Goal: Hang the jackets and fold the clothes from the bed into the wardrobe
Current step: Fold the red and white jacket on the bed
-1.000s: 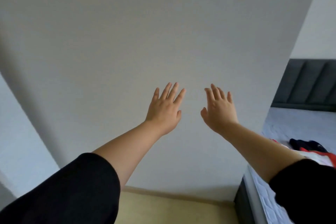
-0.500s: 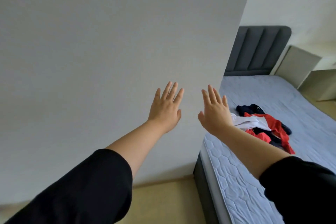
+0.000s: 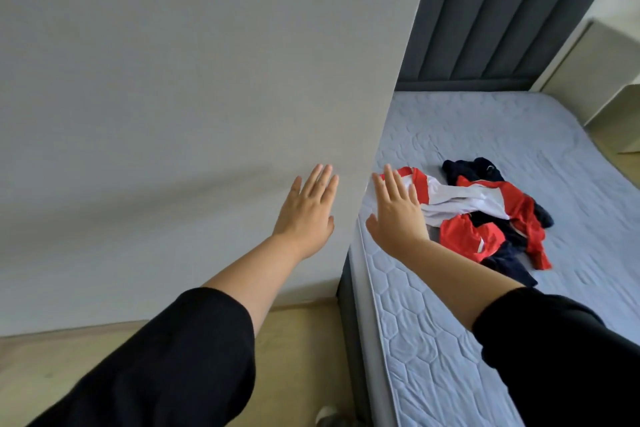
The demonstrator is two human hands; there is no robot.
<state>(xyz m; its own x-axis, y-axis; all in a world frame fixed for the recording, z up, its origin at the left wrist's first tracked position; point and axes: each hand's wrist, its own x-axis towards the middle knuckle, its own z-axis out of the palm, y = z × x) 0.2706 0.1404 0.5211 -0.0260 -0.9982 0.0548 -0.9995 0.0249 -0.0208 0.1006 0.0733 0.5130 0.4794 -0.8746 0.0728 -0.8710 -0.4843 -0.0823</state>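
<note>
Both my arms out front, fingers straight, holding nothing. My left hand (image 3: 306, 215) is in front of the grey wall (image 3: 173, 97), my right hand (image 3: 398, 215) over the bed (image 3: 433, 340) edge. Red, white and navy clothes (image 3: 485, 215) heaped on the mattress, dark headboard (image 3: 498, 28) behind.

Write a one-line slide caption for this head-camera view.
Both open hands, left hand and right hand, reach toward crumpled red, white and navy clothes on a blue quilted mattress.

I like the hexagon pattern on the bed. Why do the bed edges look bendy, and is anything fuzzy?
Head view: the wide-angle lens curves the mattress edge; soft, even light, no glare; the clothes pile looks slightly soft; both hands, left hand and right hand, look fairly sharp.
</note>
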